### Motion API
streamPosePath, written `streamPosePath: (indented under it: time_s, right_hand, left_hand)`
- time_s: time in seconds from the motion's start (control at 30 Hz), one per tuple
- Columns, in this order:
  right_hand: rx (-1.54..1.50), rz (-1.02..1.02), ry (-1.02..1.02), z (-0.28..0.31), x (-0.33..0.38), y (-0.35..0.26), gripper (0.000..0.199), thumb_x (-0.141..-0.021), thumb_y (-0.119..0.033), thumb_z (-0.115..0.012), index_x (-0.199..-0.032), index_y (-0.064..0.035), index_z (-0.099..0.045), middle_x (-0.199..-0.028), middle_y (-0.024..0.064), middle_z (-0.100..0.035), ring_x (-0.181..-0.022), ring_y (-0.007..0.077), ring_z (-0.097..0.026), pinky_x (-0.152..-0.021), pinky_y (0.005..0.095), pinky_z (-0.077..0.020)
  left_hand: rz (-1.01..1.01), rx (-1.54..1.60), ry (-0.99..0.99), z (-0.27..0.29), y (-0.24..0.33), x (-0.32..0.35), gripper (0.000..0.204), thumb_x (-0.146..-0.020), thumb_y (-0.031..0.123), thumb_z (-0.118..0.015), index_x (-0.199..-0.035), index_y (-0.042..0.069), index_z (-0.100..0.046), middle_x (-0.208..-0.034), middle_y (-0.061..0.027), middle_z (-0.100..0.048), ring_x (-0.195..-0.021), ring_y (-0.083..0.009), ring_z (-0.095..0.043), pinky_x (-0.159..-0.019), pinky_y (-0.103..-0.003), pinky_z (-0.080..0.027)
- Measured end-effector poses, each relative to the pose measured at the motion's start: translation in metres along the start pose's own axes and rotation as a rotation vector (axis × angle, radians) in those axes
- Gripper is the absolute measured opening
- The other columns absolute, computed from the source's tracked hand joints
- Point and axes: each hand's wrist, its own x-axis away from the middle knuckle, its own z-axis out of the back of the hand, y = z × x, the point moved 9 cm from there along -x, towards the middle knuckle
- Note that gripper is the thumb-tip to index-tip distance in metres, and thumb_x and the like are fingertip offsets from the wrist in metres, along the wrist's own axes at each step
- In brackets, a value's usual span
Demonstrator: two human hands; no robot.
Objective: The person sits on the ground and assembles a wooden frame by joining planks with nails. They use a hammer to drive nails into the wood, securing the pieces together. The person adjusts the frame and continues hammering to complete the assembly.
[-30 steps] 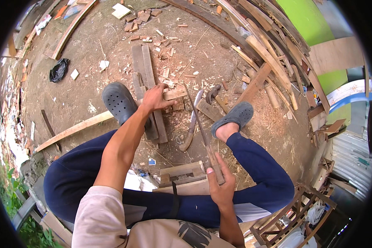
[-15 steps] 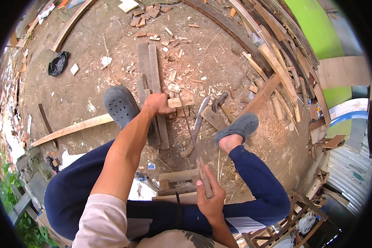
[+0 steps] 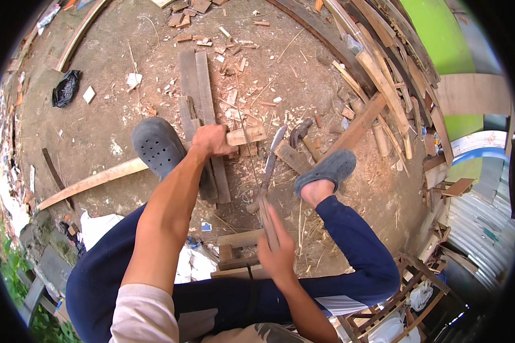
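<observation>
My left hand [image 3: 213, 140] is closed around a long pale wooden strip [image 3: 247, 136] near its right end. The strip lies across several stacked dark planks [image 3: 206, 91], and a grey clog [image 3: 157, 146] on my left foot presses on it. In my right hand [image 3: 277, 251] is the wooden handle of a handsaw [image 3: 269, 223], fingers wrapped round it. Its thin blade, seen nearly edge-on, runs away from me and crosses the strip just right of my left hand. How deep the blade sits in the wood cannot be made out.
Right of the saw lie a large knife [image 3: 273, 155], a hammer [image 3: 299, 134] and a wood block [image 3: 293, 157], close to my right clog [image 3: 329, 171]. Small offcuts and chips litter the ground. Long boards [image 3: 377, 80] are piled at the right; a black plastic bag [image 3: 66, 88] lies far left.
My right hand has moved forward and slightly left, pushing the saw along across the strip. The left hand keeps its grip in place; the whole view has shifted a little.
</observation>
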Motion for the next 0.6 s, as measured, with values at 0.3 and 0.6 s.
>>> streamPosePath:
  time_s: [0.3, 0.6]
  right_hand:
    - [-0.012, 0.106, 0.153, -0.037, -0.072, 0.034, 0.066, -0.083, 0.001, -0.056, -0.148, -0.0079, -0.051, -0.114, 0.0245, -0.072, -0.093, 0.0251, -0.075, -0.075, 0.0352, -0.0562]
    - [0.02, 0.158, 0.057, 0.006, 0.019, -0.016, 0.063, -0.083, 0.005, -0.053, -0.146, 0.0034, -0.049, -0.128, 0.0245, -0.067, -0.108, 0.0225, -0.069, -0.09, 0.031, -0.0518]
  left_hand:
    - [-0.039, 0.034, -0.003, -0.003, 0.002, -0.008, 0.059, -0.069, 0.053, -0.076, -0.104, 0.005, -0.073, -0.093, -0.0233, -0.074, -0.089, -0.0404, -0.072, -0.083, -0.049, -0.057]
    - [-0.002, -0.01, 0.018, 0.003, 0.001, -0.002, 0.06, -0.07, 0.053, -0.076, -0.108, 0.006, -0.073, -0.094, -0.0248, -0.073, -0.093, -0.0415, -0.071, -0.085, -0.05, -0.056]
